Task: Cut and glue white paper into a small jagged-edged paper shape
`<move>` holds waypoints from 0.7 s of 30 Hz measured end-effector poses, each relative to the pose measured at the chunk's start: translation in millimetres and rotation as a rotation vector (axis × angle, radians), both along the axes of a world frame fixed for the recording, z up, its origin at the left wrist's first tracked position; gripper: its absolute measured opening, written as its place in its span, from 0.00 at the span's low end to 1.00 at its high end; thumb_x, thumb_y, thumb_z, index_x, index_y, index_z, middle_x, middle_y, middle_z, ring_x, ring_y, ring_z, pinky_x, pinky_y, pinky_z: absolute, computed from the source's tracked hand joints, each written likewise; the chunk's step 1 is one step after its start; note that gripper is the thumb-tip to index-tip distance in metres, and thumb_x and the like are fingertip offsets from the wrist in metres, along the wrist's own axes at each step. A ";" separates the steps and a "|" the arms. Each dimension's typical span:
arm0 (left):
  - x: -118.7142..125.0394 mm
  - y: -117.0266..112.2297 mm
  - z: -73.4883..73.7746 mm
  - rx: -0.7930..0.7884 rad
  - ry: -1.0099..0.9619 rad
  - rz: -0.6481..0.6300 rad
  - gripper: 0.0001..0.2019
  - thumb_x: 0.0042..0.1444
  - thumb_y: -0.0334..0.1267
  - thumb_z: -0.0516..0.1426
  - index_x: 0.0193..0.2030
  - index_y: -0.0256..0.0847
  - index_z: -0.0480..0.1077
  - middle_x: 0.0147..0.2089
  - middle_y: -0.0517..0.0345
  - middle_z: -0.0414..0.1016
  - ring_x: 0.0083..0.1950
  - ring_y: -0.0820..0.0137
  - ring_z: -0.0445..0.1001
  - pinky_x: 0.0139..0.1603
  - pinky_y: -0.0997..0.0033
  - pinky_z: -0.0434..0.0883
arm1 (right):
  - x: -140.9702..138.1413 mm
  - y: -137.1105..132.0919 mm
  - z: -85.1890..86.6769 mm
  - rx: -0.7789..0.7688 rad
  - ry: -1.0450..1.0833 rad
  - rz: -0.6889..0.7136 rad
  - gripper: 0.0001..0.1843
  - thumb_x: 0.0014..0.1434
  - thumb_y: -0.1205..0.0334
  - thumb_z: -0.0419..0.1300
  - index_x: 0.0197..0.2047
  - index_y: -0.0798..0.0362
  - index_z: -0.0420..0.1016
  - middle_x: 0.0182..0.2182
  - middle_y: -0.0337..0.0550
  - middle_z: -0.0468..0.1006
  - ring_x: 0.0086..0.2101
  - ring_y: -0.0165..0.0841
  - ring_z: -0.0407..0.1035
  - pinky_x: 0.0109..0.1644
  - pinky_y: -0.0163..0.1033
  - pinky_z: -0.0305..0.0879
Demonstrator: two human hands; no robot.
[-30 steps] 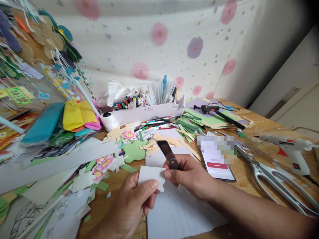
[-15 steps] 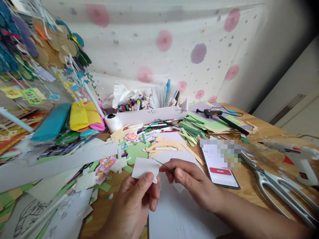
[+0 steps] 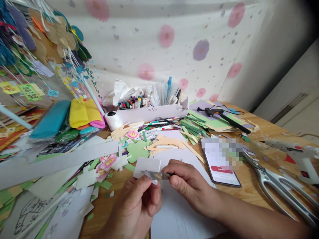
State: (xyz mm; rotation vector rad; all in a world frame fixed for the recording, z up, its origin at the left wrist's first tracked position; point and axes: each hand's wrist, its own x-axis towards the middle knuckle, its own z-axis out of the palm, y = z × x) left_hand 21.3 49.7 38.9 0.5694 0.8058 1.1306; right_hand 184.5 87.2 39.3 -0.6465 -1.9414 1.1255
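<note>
My left hand pinches a small white piece of paper between thumb and fingers, holding it up over the desk. My right hand grips a small knife by its near end, which the fingers mostly hide. Its shiny, pointed metal blade lies flat side toward me across the lower part of the paper, the tip pointing left above my left thumb. Below both hands is a white board or sheet. A green scalloped paper shape rests just behind the paper.
To the right lie a phone, large metal scissors and a white glue gun. Paper scraps cover the left side, below hanging paper ornaments. Behind stand a thread spool and a box of markers; a black-handled tool lies back right.
The knife has turned and moved left, so its blade now shows broadside across the paper instead of as a thin line. My right hand moved slightly; the left still holds the paper.
</note>
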 end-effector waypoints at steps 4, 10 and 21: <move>0.5 -2.7 1.6 0.004 -0.027 -0.040 0.17 0.51 0.43 0.59 0.15 0.39 0.70 0.14 0.64 0.61 0.19 0.76 0.50 0.23 0.71 0.49 | -0.5 0.2 -0.3 -0.004 0.010 0.006 0.24 0.67 0.47 0.46 0.37 0.57 0.74 0.30 0.44 0.70 0.33 0.32 0.65 0.38 0.37 0.61; -0.6 -6.8 3.4 -0.009 -0.126 -0.107 0.20 0.56 0.43 0.56 0.16 0.37 0.70 0.14 0.65 0.57 0.18 0.78 0.47 0.23 0.72 0.49 | 2.1 2.3 -2.7 0.043 -0.007 0.003 0.28 0.65 0.43 0.45 0.37 0.59 0.74 0.28 0.42 0.67 0.30 0.30 0.62 0.34 0.35 0.59; -1.2 -6.8 4.4 -0.063 -0.302 -0.139 0.12 0.51 0.37 0.59 0.20 0.34 0.73 0.14 0.68 0.57 0.15 0.83 0.40 0.18 0.79 0.44 | 4.8 8.9 -2.2 0.137 -0.082 -0.020 0.30 0.65 0.41 0.44 0.37 0.58 0.74 0.27 0.42 0.67 0.29 0.30 0.62 0.33 0.34 0.59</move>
